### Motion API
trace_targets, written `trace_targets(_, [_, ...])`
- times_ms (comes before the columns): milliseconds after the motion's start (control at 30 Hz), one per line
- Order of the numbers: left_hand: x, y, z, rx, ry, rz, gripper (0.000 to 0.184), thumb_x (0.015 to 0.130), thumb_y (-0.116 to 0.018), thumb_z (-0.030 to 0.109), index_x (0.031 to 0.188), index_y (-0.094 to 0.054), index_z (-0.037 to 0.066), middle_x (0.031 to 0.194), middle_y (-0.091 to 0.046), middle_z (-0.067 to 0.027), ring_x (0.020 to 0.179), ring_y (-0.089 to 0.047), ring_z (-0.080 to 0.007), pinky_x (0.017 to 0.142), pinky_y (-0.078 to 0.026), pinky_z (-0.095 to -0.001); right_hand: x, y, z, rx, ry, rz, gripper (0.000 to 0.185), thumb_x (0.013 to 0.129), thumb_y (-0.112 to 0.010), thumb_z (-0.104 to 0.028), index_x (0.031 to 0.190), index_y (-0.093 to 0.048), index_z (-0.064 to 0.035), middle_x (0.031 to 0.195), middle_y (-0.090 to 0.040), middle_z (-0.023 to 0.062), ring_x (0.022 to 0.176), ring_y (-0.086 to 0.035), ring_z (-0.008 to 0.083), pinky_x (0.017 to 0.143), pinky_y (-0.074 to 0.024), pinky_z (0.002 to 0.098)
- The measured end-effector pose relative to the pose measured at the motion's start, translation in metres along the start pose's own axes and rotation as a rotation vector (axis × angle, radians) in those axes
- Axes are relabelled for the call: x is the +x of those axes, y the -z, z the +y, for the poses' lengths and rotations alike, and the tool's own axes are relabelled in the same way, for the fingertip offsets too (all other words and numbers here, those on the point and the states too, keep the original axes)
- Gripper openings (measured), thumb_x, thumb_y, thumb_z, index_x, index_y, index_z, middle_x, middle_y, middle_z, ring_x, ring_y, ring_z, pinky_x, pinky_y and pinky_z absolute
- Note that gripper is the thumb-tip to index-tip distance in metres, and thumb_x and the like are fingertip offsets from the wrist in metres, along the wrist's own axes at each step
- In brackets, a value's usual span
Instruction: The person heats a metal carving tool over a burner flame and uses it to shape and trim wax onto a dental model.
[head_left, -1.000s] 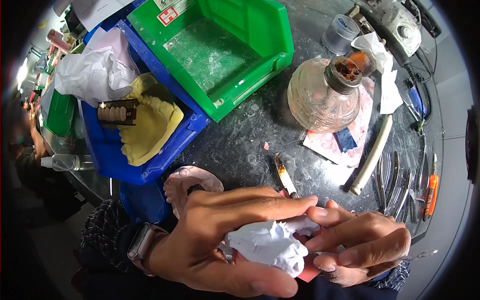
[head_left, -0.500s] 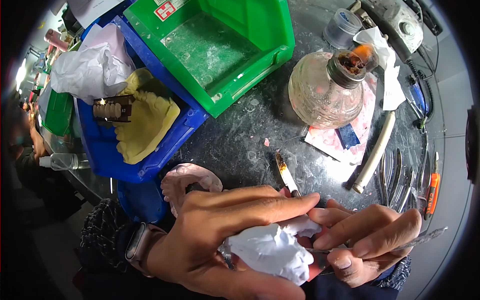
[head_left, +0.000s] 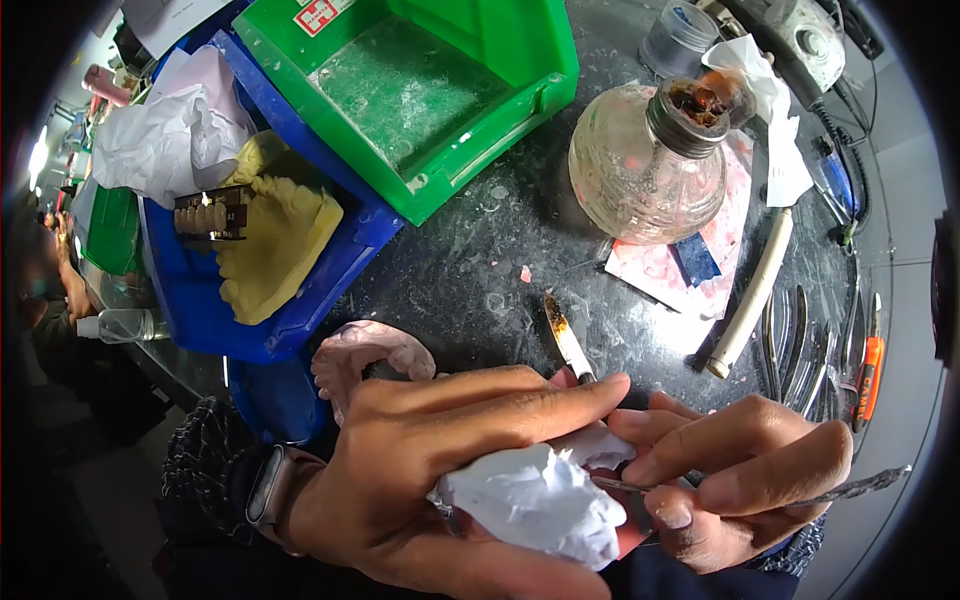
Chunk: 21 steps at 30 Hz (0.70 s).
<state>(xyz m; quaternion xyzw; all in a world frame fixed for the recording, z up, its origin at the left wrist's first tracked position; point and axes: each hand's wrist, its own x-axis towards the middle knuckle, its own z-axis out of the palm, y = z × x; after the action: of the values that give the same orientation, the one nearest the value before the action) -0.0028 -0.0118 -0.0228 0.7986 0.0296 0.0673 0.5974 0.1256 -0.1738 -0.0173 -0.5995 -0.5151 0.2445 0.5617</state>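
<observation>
The left hand [head_left: 400, 445] clasped one paper wad [head_left: 535, 500]; the right hand [head_left: 775, 475] pinched one tool [head_left: 862, 485]. Beyond them were one pink cast [head_left: 352, 348] and one lamp [head_left: 640, 170].

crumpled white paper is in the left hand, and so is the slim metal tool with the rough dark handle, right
Not quite: the head view shows the slim metal tool with the rough dark handle in the right hand; the crumpled white paper is in the left hand.

From the head; close; forward-downward
</observation>
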Motion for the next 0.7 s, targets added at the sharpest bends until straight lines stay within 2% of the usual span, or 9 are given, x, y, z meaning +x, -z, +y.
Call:
trace_targets(67, [0.0,0.0,-0.002,0.008,-0.029,-0.011,0.096,0.066,-0.035,0.073,0.108,-0.049,-0.012,0.077,-0.062,-0.0159,0.064,-0.061,-0.0163,0.053,-0.043,-0.0211,0.0,0.003,0.006,0.007,0.068,-0.038,0.03,0.074,-0.062,-0.002,0.088,-0.036,-0.0039,0.07,-0.057,0.0177,0.076,-0.062,0.0338,0.075,-0.0497,0.0434])
trace_targets(167, [0.0,-0.003,0.001,-0.035,0.0,0.022,0.095,0.066,-0.037,0.072,0.109,-0.049,-0.012,0.076,-0.062,-0.0158,0.064,-0.061,-0.0171,0.054,-0.045,-0.0217,-0.003,0.004,0.005,-0.002,0.039,-0.025,0.029,0.075,-0.059,-0.001,0.09,-0.034,-0.0048,0.069,-0.055,0.0175,0.072,-0.063,0.0321,0.073,-0.0509,0.0436])
trace_targets(400, [-0.001,-0.006,0.002,-0.026,0.017,0.069,0.096,0.066,-0.038,0.072,0.109,-0.048,-0.013,0.077,-0.062,-0.0169,0.063,-0.062,-0.0191,0.054,-0.046,-0.022,-0.007,-0.006,0.005,0.127,0.034,0.137,0.031,0.075,-0.061,-0.003,0.09,-0.034,-0.0058,0.069,-0.053,0.0173,0.065,-0.062,0.0283,0.072,-0.052,0.045])
trace_targets(567, [0.0,0.002,0.008,-0.024,0.098,-0.015,0.095,0.068,-0.034,0.072,0.108,-0.049,-0.013,0.078,-0.062,-0.018,0.064,-0.062,-0.0202,0.055,-0.046,-0.0222,-0.003,-0.002,0.003,0.129,0.024,0.038,0.032,0.075,-0.062,-0.003,0.09,-0.034,-0.0069,0.072,-0.054,0.0162,0.074,-0.062,0.0335,0.078,-0.0492,0.0451])
trace_targets(700, [0.001,0.001,0.006,-0.032,0.055,0.02,0.094,0.07,-0.032,0.071,0.106,-0.051,-0.013,0.078,-0.062,-0.0182,0.065,-0.063,-0.0209,0.057,-0.047,-0.0222,-0.002,0.0,0.001,0.087,0.071,0.064,0.031,0.076,-0.062,-0.007,0.09,-0.035,-0.0073,0.077,-0.055,0.0151,0.079,-0.061,0.0331,0.087,-0.0445,0.041])
